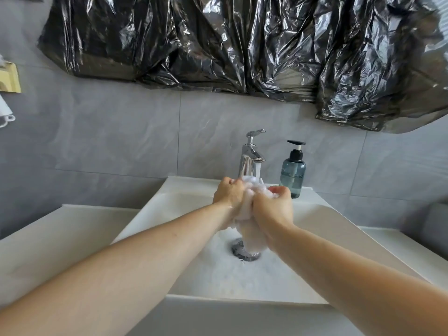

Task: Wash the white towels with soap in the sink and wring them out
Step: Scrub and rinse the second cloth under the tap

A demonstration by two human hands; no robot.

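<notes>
A bunched, wet white towel point(247, 209) is squeezed between both my hands above the white sink point(339, 229). My left hand point(228, 192) grips its left side and my right hand point(274, 204) grips its right side. The towel's lower end hangs down to the chrome drain point(238, 249). Water runs from the chrome faucet point(249, 158) onto the top of the towel. Foamy water covers the basin floor. A blue-grey soap pump bottle point(292, 173) stands on the sink's back rim, right of the faucet.
Crumpled black plastic sheeting point(242, 44) covers the wall area above the sink. Grey tiles line the wall. A white counter point(48, 238) extends to the left of the basin. A beige fixture point(9, 78) hangs at the far left edge.
</notes>
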